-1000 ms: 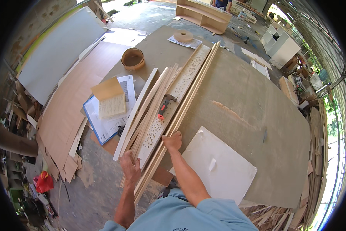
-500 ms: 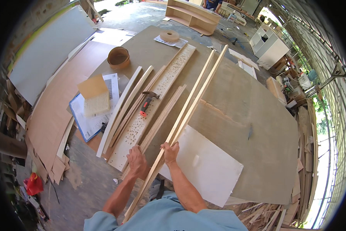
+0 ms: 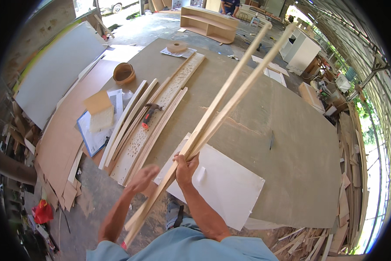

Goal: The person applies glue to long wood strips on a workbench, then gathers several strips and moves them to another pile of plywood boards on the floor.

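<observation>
My right hand [image 3: 186, 168] is closed around two long pale wooden strips [image 3: 209, 118], which slant across my front and spread apart at their far ends. Beside their near part is my left hand [image 3: 143, 177], slightly blurred, its fingers stretched out and nothing visible in them. A white panel [image 3: 230, 178] lies under the held strips on the big grey-brown board [image 3: 291, 174]. To the left, a claw hammer [image 3: 149, 116] with a red and black handle rests on a long speckled plank [image 3: 184, 71]. Thin wood strips [image 3: 165, 117] lie along its right side.
Pale curved strips [image 3: 125, 122], a clipboard [image 3: 89, 135], and a brown round container [image 3: 124, 73] sit at the left. A tape roll [image 3: 177, 47] lies at the far edge. Beyond stand a wooden shelf unit [image 3: 208, 28] and another person [image 3: 229, 6]. Scrap wood [image 3: 306, 243] lies at lower right.
The two held strips have lifted, their far ends higher and further right. My left hand has moved left and down, off the bundle of thin strips. The view has shifted slightly.
</observation>
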`<action>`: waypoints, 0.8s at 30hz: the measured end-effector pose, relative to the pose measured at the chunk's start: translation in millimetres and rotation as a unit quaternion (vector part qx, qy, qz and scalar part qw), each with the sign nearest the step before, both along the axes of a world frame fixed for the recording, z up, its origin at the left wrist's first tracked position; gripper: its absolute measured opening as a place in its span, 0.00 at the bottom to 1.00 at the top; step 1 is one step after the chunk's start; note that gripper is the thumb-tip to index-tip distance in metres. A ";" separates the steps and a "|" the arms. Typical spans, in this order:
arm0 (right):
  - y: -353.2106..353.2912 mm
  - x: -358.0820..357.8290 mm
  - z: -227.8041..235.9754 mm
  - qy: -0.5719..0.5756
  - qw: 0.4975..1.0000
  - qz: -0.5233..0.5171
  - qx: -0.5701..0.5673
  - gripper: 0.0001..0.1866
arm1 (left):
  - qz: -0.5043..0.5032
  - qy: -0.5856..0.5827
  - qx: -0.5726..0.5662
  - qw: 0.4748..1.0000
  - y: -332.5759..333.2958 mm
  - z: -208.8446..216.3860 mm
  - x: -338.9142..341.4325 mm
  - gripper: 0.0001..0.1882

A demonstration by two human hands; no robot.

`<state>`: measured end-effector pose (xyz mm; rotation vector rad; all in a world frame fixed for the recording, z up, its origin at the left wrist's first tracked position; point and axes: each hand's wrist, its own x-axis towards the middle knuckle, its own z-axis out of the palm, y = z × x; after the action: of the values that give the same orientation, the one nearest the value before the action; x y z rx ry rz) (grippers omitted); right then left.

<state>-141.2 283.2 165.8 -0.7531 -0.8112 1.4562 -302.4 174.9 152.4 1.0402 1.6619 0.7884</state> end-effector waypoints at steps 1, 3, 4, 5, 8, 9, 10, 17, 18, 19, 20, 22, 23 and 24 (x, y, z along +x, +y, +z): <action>1.5 12.8 8.5 0.013 1.000 -0.009 0.008 0.20 | -0.047 0.028 -0.016 0.998 -13.5 44.4 26.4 0.37; 2.4 35.6 30.8 0.053 0.998 -0.027 0.014 0.23 | -0.078 0.158 0.040 0.984 -40.6 96.4 74.7 0.35; 1.3 48.5 43.1 0.063 0.997 -0.041 0.024 0.21 | -0.063 0.261 0.108 0.957 -60.1 104.6 95.4 0.34; -2.1 59.2 54.0 0.075 0.995 -0.052 0.030 0.20 | -0.044 0.364 0.169 0.915 -79.1 107.5 110.6 0.32; -13.1 105.7 92.8 0.106 0.990 -0.090 0.008 0.26 | 0.071 0.448 0.183 0.872 -114.7 86.0 128.1 0.31; -20.5 118.8 110.1 0.123 0.982 -0.139 -0.016 0.26 | 0.088 0.467 0.211 0.854 -119.7 86.3 135.6 0.31; -26.9 130.0 127.8 0.140 0.972 -0.185 -0.040 0.26 | 0.080 0.486 0.248 0.834 -121.0 89.7 141.0 0.31; -13.4 283.4 89.6 0.062 0.956 -0.287 -0.023 0.12 | -0.101 0.438 0.366 0.815 -23.0 98.2 187.5 0.30; -11.4 296.3 84.1 0.064 0.952 -0.299 -0.026 0.12 | -0.162 0.446 0.327 0.817 -4.3 95.5 190.9 0.30; -9.2 309.1 77.6 0.065 0.946 -0.316 -0.027 0.12 | -0.185 0.434 0.336 0.815 16.3 93.2 196.2 0.30; -5.6 318.5 70.2 0.071 0.939 -0.335 -0.044 0.13 | -0.209 0.424 0.344 0.812 34.2 91.8 200.4 0.30; 4.6 334.7 51.2 0.083 0.918 -0.379 -0.074 0.14 | -0.252 0.407 0.357 0.802 66.5 83.6 209.0 0.30; 9.3 342.9 38.5 0.053 0.904 -0.411 -0.102 0.15 | -0.276 0.407 0.352 0.796 82.5 77.7 215.0 0.30; 14.5 352.4 26.1 0.025 0.887 -0.443 -0.128 0.17 | -0.301 0.407 0.350 0.788 94.7 77.9 223.2 0.29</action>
<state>211.2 297.7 192.0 -1.0931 -0.1536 0.7364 -79.2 269.5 230.3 2.5722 1.5073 0.5249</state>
